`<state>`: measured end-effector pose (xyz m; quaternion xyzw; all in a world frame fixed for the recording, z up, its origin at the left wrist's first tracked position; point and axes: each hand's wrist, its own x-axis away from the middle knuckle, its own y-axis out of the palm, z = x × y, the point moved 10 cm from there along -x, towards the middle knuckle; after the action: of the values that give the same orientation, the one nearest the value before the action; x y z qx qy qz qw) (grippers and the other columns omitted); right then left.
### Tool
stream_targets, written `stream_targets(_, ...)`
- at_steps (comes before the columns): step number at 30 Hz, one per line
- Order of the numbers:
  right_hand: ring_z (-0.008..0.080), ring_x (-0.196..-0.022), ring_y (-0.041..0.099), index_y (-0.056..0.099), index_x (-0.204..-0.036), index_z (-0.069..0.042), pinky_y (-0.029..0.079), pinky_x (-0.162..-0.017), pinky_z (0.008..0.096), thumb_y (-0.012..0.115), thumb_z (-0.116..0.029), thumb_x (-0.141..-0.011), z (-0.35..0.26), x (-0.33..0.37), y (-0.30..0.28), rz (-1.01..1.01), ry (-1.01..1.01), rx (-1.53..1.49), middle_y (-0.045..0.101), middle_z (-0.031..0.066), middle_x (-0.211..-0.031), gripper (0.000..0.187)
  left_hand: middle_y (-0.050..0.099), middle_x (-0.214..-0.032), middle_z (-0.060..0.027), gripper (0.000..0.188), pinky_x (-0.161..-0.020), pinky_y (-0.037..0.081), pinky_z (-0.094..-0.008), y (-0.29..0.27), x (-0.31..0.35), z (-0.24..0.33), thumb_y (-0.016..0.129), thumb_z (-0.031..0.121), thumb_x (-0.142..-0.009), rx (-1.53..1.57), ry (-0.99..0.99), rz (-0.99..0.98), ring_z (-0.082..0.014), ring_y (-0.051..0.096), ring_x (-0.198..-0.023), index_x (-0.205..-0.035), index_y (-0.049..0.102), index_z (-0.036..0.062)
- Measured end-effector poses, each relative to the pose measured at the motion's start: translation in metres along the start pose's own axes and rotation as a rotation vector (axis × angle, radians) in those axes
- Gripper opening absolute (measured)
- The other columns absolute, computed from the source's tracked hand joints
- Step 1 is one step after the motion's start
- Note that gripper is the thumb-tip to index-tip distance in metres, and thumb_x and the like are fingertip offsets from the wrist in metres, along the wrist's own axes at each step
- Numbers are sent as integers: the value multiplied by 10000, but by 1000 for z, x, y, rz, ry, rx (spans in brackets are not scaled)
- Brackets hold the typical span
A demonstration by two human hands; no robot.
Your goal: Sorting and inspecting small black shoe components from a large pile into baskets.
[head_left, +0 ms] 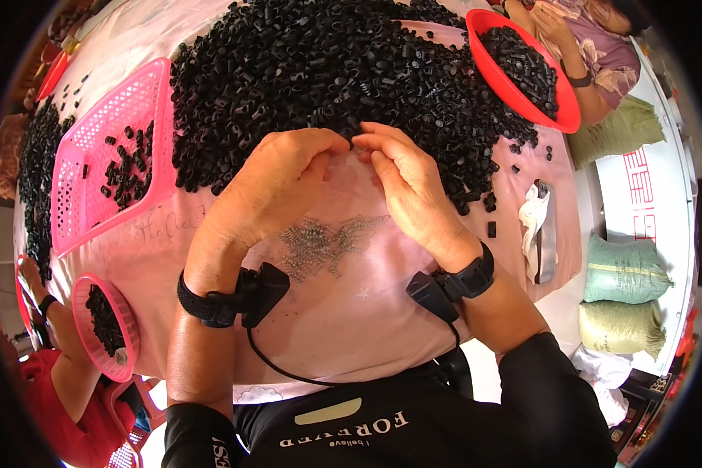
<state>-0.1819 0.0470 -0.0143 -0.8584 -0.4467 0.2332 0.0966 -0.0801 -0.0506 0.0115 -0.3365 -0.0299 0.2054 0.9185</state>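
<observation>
Both my hands meet at the near edge of a big heap of small black plastic parts (312,74). With the fingertips of my left hand (277,171) and my right hand (405,179) nearly touching, a small black plastic part (353,143) sits pinched between them. Its exact shape is mostly hidden by the fingers. Both hands are closed, thumbs against forefingers. Below them, on the pink cloth, lies a loose pile of small metal springs (316,243). A black strap with a device is on each wrist, and a cable runs from each.
At left stands a pink basket (166,101) with some black parts; a smaller pink basket (83,292) is nearer me. A red basin (476,43) of black parts stands far right, beside a person (593,97). A white cloth (532,218) and stuffed sacks (624,269) lie to the right.
</observation>
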Motion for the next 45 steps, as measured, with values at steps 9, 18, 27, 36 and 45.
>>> stream_targets(9, 118, -953, 655, 674, -1176, 44, 527, -733, 238, 475, 42, -994, -1, 0, 3, -75, -50, 65, 630, 115, -1316, 269, 699, -912, -99, 250, -724, 537, -295, -5, -2, 1, 527, -22, -918, 34, -73, -16, -159, 673, -801, -1110, 686, -37)
stream_targets(18, 328, -1014, 690, 688, -1070, 65, 556, -884, 361, 549, 59, -939, -5, 0, 1, -25, -54, 111, 659, 180, -1195, 191, 693, -805, -100, 263, -652, 540, -320, 14, 1, -1, 529, -2, -928, 85, -32, -104, -162, 674, -692, -1141, 679, -36)
stream_targets(27, 164, -1023, 671, 659, -1174, 39, 557, -859, 267, 491, 29, -1018, 1, 0, -18, 167, 21, -206, 612, 96, -1200, 229, 662, -714, -114, 331, -636, 526, -333, 23, 1, -2, 526, 35, -913, 25, -30, -111, -184, 660, -655, -1214, 647, -28)
stream_targets(36, 183, -1102, 632, 623, -1231, 44, 521, -934, 275, 505, 27, -1014, 3, -1, -19, 177, -18, -169, 579, 112, -1242, 247, 644, -686, -103, 315, -608, 511, -325, 17, 2, -7, 539, 41, -913, -2, -35, -108, -169, 641, -631, -1196, 662, -24)
stream_targets(45, 204, -1151, 617, 592, -1287, 52, 500, -989, 299, 480, 35, -1023, -3, 0, -5, 69, 10, -281, 562, 126, -1270, 287, 643, -681, -86, 310, -601, 503, -311, 23, 4, -8, 560, 57, -921, 21, -69, -219, -148, 629, -624, -1200, 678, -10)
